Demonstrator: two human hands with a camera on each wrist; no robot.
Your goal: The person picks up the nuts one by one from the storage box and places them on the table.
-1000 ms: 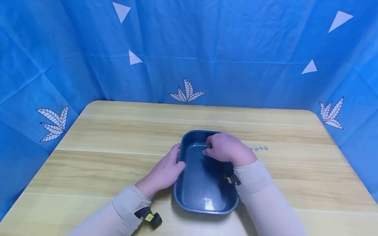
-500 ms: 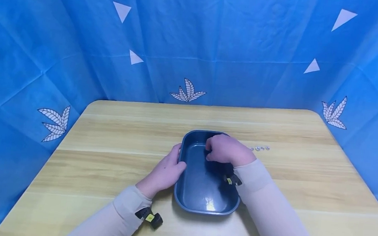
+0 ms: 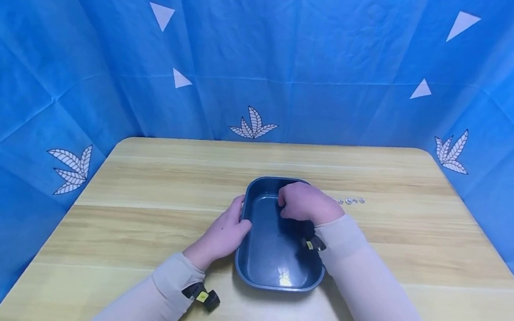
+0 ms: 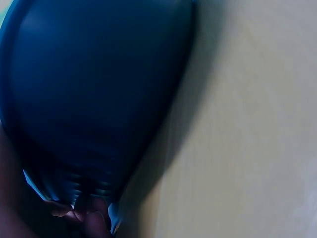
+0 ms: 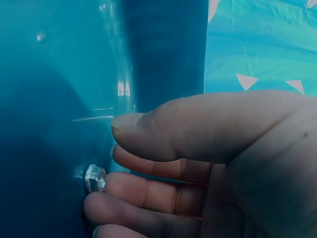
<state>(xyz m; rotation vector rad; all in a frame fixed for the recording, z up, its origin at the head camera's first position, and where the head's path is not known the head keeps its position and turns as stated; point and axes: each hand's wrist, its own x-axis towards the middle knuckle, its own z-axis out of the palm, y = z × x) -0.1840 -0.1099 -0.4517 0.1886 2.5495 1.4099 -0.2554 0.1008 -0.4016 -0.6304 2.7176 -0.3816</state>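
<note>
A dark blue rectangular bin (image 3: 275, 265) stands on the table in the head view. My left hand (image 3: 222, 232) grips its left wall, with the thumb over the rim and the other fingers outside. Inside the bin's far end is my right hand (image 3: 308, 202), its fingers pointing down. The right wrist view shows a small clear faceted gem (image 5: 95, 178) against the blue surface, at the tips of the right hand's middle fingers. The right thumb (image 5: 148, 131) lies apart from the gem. In the left wrist view the bin wall (image 4: 99, 84) fills much of the picture.
Several small clear gems (image 3: 348, 201) lie in a row on the wooden table (image 3: 166, 183), just right of the bin's far end. A blue patterned curtain (image 3: 230, 49) hangs behind the table and at both sides.
The right thumb has drawn in slightly from one second ago, and the hand stays inside the bin. My left hand keeps its grip on the wall. The head view shifts slightly.
</note>
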